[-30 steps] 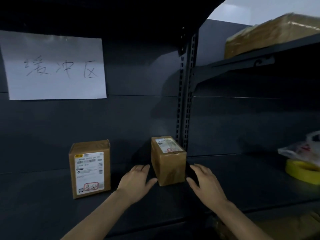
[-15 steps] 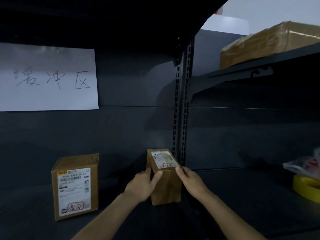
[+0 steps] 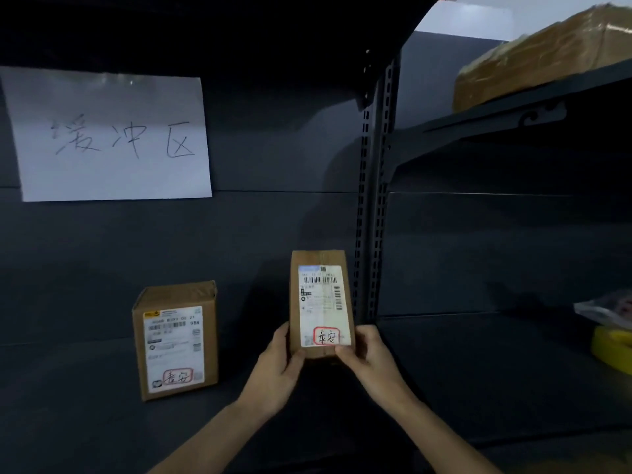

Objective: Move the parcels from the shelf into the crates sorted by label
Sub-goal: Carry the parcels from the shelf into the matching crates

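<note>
**Item under inspection:** small parcel (image 3: 321, 302). Brown carton, taped along the centre seam. White shipping lbl faces me, w/ a red-ringed handwritten mark at its foot.

**Position:** held upright in front of the shelf (image 3: 478, 371) back panel, just left of the slotted post (image 3: 372, 200). It appears raised off the board, but the hands hide the underside.

**Hands:**
- L hand (image 3: 277, 374) wraps the lower left edge, thumb on the front face, fingers behind and out of sight.
- R hand (image 3: 372, 364) does the same on the lower right edge, thumb tip touching the lbl corner.
- Both are clamped on the carton, not spread.

**Handling (my assessment):**
- Light: two hands carry it by the bottom end alone w/o visible strain.
- Stiff walls, square corners, no sag.
- Tape & lbl look slick, bare cardboard less so.
- I'd put the pads on cardboard and grip the opposite side faces low down, as now, so the mark stays readable.
- Contents unknown, so treat as fragile.

**Also noted:** second parcel (image 3: 176, 340) stands on the board to the left, well apart. Its lbl mark looks alike. Crates not in view; destination unconfirmed.
</note>
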Demonstrator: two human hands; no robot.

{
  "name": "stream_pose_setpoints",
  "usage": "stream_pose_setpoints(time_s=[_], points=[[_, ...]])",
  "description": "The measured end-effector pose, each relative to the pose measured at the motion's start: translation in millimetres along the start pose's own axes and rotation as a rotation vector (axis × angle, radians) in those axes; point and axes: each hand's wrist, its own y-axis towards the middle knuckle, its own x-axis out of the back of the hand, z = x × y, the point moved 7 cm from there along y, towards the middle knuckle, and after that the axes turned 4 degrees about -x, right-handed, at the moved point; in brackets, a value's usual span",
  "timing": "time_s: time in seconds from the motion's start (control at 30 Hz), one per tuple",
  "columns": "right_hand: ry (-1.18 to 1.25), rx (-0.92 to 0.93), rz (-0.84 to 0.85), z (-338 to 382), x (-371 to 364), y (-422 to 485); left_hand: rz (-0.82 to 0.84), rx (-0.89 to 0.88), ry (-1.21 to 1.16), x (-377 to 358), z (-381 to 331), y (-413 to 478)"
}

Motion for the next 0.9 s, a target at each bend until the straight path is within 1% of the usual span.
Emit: stream_pose_setpoints(time_s=[0.1, 0.2, 0.33, 0.47, 0.63, 0.7, 0.9], points=[[-0.028, 0.001, -0.003, -7, -15, -6, -0.002, -0.005, 0.126, 7, 9, -14], [-0.097, -0.002, -0.002, -14, -27, -9, 0.004, 0.035, 0.251, 9, 19, -23], [-0.167, -0.011, 0.014, -20, -36, -10, 0.06, 0.085, 0.399, 10, 28, -28], [-0.24, -0.011, 0.049, -25, -40, -13, 0.123, 0.045, 0.55, 10, 29, -32], [-0.308, 0.047, 0.058, -21, -39, -14, 0.113, -0.06, 0.87, 18, 28, -37], [-0.323, 0.059, 0.059, -19, -41, -13, 0.103, -0.069, 0.965, 24, 32, -39], [-0.25, 0.061, 0.121, -12, -55, -4, 0.095, -0.049, 1.073, 55, 39, -53]])
